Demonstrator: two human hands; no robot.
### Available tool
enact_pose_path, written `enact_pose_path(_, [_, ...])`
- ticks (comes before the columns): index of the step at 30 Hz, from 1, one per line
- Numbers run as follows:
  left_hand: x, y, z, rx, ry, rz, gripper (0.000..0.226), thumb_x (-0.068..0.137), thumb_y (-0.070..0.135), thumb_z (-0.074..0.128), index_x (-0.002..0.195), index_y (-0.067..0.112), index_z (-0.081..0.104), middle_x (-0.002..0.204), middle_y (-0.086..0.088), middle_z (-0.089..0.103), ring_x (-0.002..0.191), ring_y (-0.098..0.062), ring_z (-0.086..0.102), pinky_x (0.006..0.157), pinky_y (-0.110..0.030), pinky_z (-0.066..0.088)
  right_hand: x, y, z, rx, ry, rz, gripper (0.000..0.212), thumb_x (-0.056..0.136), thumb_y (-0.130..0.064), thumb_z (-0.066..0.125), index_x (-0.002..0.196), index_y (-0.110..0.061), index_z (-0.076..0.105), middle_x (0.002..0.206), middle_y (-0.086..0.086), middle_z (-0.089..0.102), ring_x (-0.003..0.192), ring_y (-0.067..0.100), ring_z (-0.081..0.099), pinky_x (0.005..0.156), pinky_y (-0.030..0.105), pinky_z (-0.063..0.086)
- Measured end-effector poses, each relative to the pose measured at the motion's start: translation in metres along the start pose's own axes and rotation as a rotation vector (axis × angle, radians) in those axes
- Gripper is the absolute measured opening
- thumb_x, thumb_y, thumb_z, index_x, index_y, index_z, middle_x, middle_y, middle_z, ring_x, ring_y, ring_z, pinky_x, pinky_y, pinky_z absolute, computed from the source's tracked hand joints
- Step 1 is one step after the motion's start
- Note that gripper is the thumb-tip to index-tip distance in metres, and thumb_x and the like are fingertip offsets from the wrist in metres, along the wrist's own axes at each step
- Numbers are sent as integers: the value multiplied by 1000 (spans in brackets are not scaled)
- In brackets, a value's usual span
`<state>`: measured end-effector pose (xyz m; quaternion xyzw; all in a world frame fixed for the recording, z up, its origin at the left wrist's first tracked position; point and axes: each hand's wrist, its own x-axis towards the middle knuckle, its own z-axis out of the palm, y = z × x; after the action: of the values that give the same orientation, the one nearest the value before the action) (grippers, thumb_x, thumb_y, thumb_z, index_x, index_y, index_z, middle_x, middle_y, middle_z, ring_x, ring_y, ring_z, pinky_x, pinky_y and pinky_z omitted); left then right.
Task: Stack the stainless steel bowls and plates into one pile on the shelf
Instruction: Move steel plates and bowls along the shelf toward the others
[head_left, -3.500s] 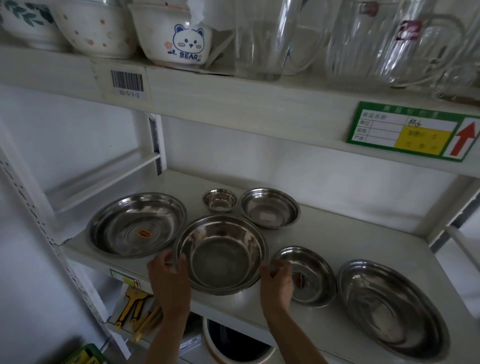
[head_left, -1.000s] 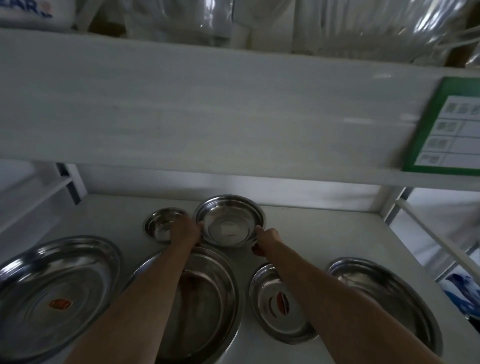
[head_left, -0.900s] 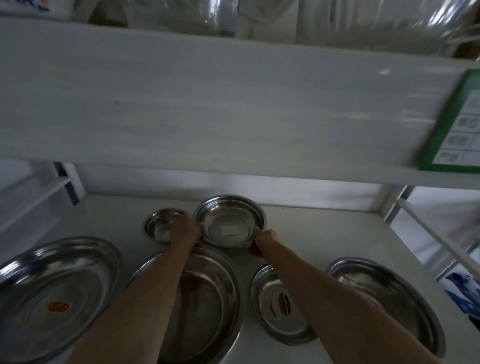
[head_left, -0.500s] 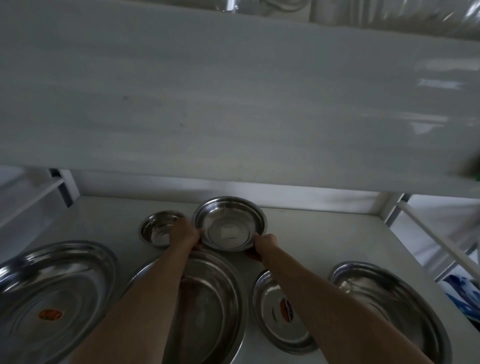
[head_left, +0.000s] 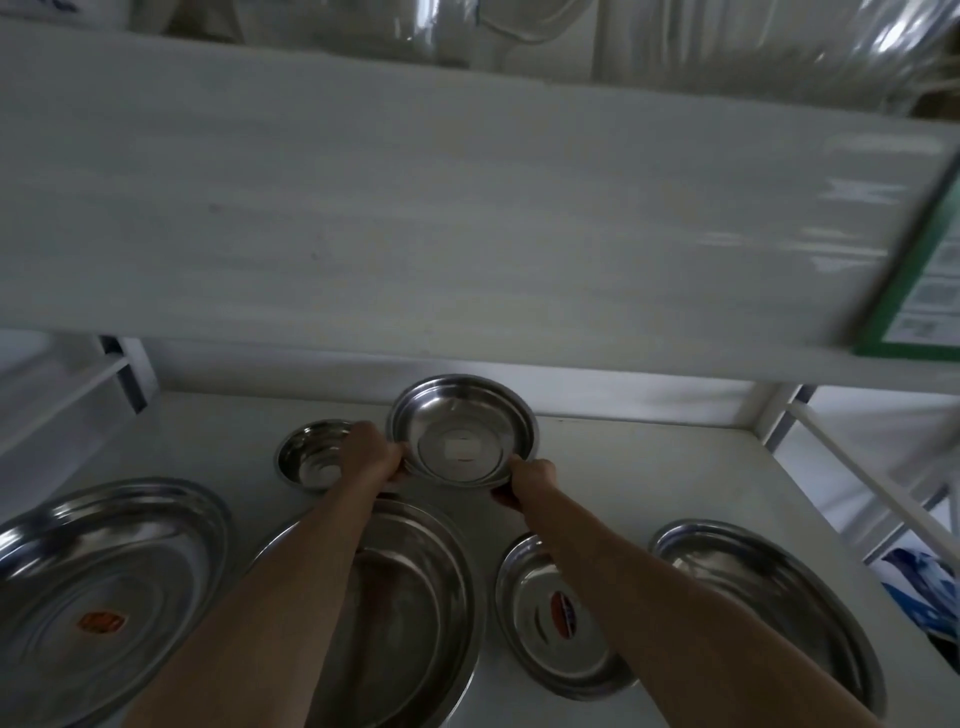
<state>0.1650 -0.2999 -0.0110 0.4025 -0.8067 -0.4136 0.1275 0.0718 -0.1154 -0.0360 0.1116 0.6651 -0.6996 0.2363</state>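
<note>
Both hands hold a medium steel bowl (head_left: 462, 431) at the back of the shelf, tilted with its far rim raised. My left hand (head_left: 371, 454) grips its left rim, my right hand (head_left: 524, 480) its front right rim. A small steel bowl (head_left: 306, 457) stands just left of it. Under my left forearm lies a large steel bowl (head_left: 410, 597). A wide plate (head_left: 98, 592) with an orange sticker sits at the left. A small plate (head_left: 556, 623) lies under my right forearm, and another wide plate (head_left: 769, 603) is at the right.
The white shelf board (head_left: 649, 467) carries all the steelware. The upper shelf (head_left: 415, 208) hangs low overhead, with glassware on it and a green label (head_left: 930, 280) at its right. White shelf posts (head_left: 779, 410) stand at the back corners.
The medium bowl has come up off the shelf and now tilts toward me between both hands. Before that, my hands left the large bowl and reached to the back.
</note>
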Motion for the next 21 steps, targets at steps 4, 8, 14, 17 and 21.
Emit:
enact_pose_path(4, [0, 9, 1, -139, 4, 6, 37, 68, 19, 82, 83, -13, 70, 80, -28, 73, 74, -33, 74, 74, -48, 61, -7, -8, -7, 5, -11, -60, 12, 94, -8, 56, 95, 4, 56, 77, 20, 58, 61, 29, 58, 43, 32, 56])
enact_pose_path(8, [-4, 16, 2, -257, -6, -9, 34, 71, 14, 81, 83, -14, 68, 76, -30, 72, 69, -34, 74, 76, -51, 60, -15, -18, -17, 44, -5, -60, 13, 93, -6, 57, 100, 5, 57, 89, 26, 58, 65, 31, 58, 40, 32, 56])
enact_pose_path(14, [-29, 37, 3, -339, 11, -2, 28, 73, 11, 81, 82, -13, 69, 75, -28, 72, 66, -36, 73, 71, -53, 61, -28, -26, -40, 15, 43, -108, 19, 88, -9, 61, 100, 6, 64, 90, 26, 63, 61, 30, 62, 41, 30, 56])
enact_pose_path(17, [-47, 47, 5, -381, 10, 23, 22, 76, 7, 78, 81, -13, 69, 69, -24, 69, 55, -32, 70, 66, -53, 61, -36, -31, -54, 10, 52, -135, 16, 90, -12, 61, 93, 3, 65, 87, 23, 65, 58, 28, 63, 49, 33, 59])
enact_pose_path(21, [-75, 60, 12, -416, 13, 67, 16, 77, 6, 77, 66, 0, 66, 72, -24, 70, 44, -23, 64, 59, -46, 62, -49, -35, -82, -13, 71, -162, 19, 92, -15, 60, 89, 2, 67, 88, 23, 67, 66, 31, 66, 62, 39, 62])
